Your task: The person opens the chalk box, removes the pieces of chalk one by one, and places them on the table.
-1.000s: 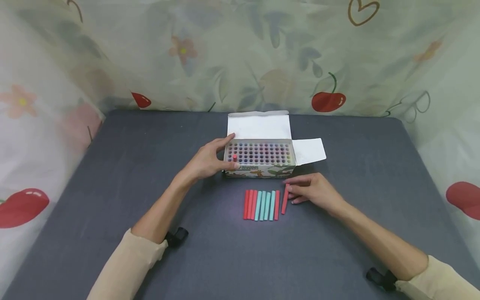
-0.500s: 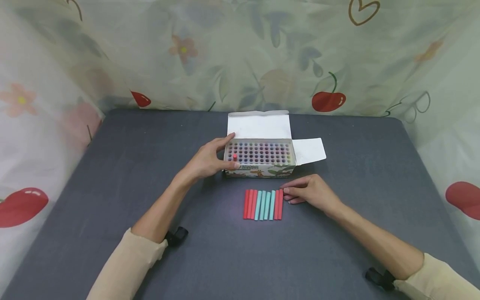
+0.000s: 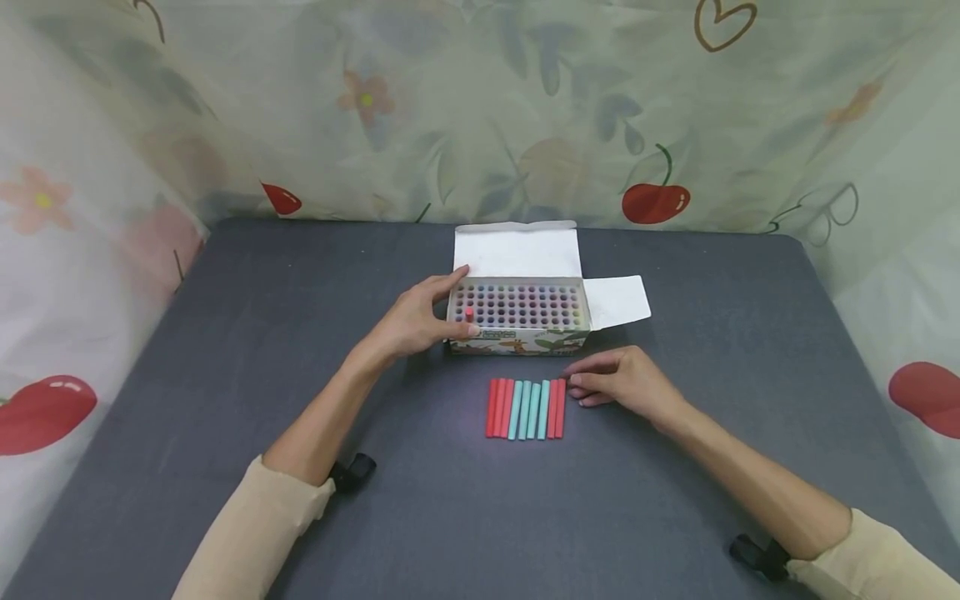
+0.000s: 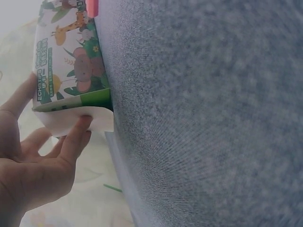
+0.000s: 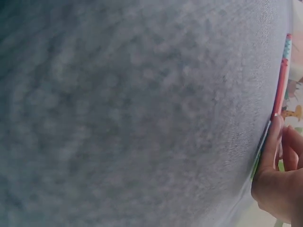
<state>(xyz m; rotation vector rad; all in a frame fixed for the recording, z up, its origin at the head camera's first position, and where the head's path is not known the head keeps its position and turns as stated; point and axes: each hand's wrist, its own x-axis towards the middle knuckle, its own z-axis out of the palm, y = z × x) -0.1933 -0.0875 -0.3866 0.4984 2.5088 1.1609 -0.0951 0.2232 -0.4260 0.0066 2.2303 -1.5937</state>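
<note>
In the head view, my left hand (image 3: 412, 321) grips the left end of an open chalk box (image 3: 525, 343), thumb at the front edge and a finger at the back. The left wrist view shows fingers on the white end flap (image 4: 97, 119). One red chalk (image 3: 469, 314) pokes up from the holed insert (image 3: 528, 307). In front of the box lies a side-by-side row: three red chalks (image 3: 500, 408), several teal chalks (image 3: 529, 411), then two red chalks (image 3: 557, 409). My right hand (image 3: 626, 383) is at the row's right end, fingertips right at the last red chalk.
The box's white lid (image 3: 517, 252) stands up at the back, and a side flap (image 3: 617, 302) sticks out right. A dark grey cloth (image 3: 420, 517) covers the table. Patterned curtains (image 3: 480, 108) hang behind and at both sides.
My right hand has moved left, bringing the last red chalk from a slant against the row's right end, and its pinch has loosened. The left hand has stayed on the box.
</note>
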